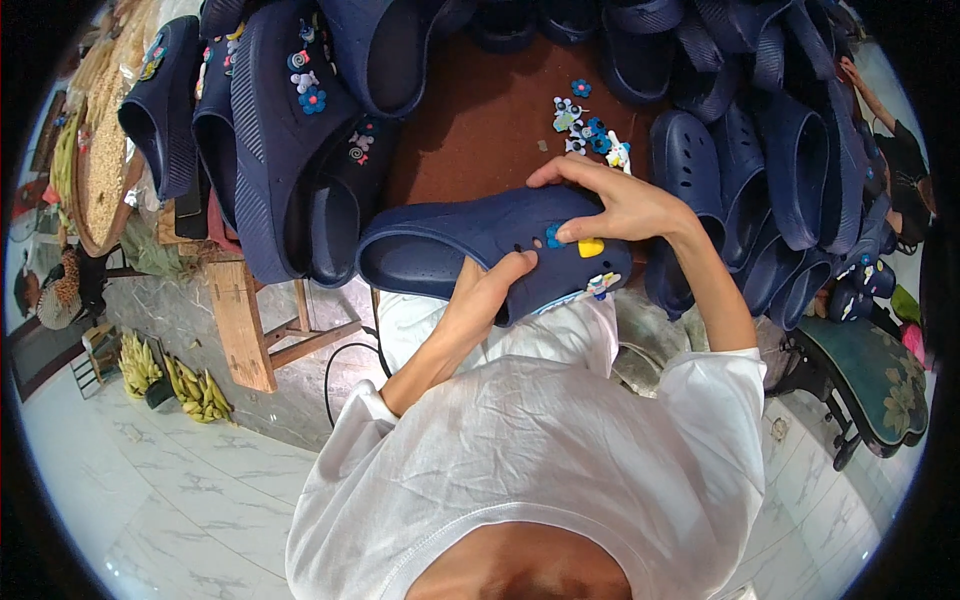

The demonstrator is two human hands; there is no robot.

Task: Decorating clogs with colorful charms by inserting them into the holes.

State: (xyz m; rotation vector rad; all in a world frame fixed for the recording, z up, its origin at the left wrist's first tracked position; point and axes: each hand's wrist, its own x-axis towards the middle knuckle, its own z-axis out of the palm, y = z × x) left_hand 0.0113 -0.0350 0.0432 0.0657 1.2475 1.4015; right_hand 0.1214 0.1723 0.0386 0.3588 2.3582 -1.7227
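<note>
A navy blue foam clog (450, 225) lies sideways in front of me, its open heel to the left and its toe to the right. My left hand (485, 292) grips it from the near side, fingers inside the opening and out of sight, thumb on the upper near a hole. From the right, my right hand (630, 205) spans the toe; its thumb presses at a blue flower charm (552, 236) and its fingers reach over the far side. A yellow charm (592, 247) and a white-and-blue figure charm (602, 284) also sit on the upper.
Loose charms (590, 130) are scattered on the brown tabletop (460, 110) beyond the clog. Decorated clogs (280, 140) stand at the left, and plain clogs (690, 170) crowd the right and back. A wooden stool (240, 325) is at lower left, a green chair seat (865, 380) at right.
</note>
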